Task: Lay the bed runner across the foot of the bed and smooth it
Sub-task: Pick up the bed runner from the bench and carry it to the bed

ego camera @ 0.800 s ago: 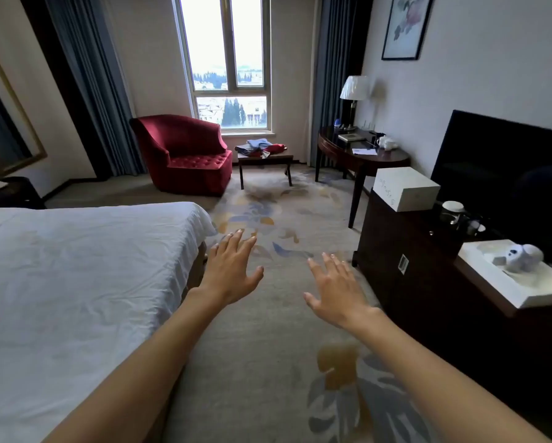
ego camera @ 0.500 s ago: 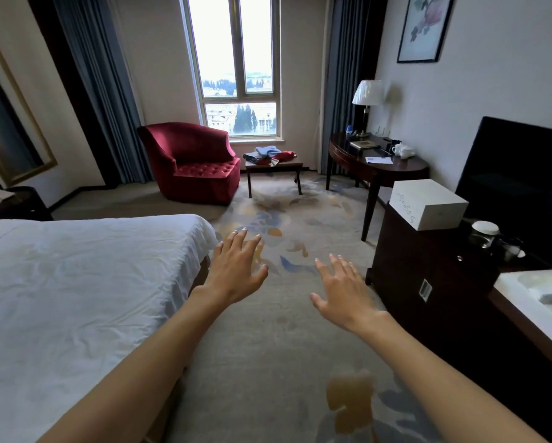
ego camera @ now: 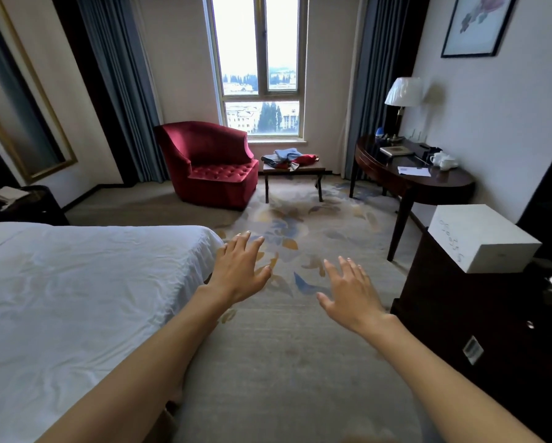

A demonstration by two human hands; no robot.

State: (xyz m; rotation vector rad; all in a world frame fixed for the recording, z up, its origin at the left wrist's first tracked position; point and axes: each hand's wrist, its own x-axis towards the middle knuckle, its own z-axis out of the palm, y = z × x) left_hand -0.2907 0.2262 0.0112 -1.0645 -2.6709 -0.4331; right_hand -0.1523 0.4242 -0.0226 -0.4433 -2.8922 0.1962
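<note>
You've moved forward, left grip [ego camera: 241, 270] and right grip [ego camera: 348, 292] spread and empty; the cloth pile [ego camera: 289, 157] ahead of them, likely the runner, awaits fetching.

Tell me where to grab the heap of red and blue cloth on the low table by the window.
Take the cloth heap at its two ends, left hand and right hand, probably from the near side of the low table: the heap spreads along the top, the red armchair crowds the left, the wall stands behind.
</note>
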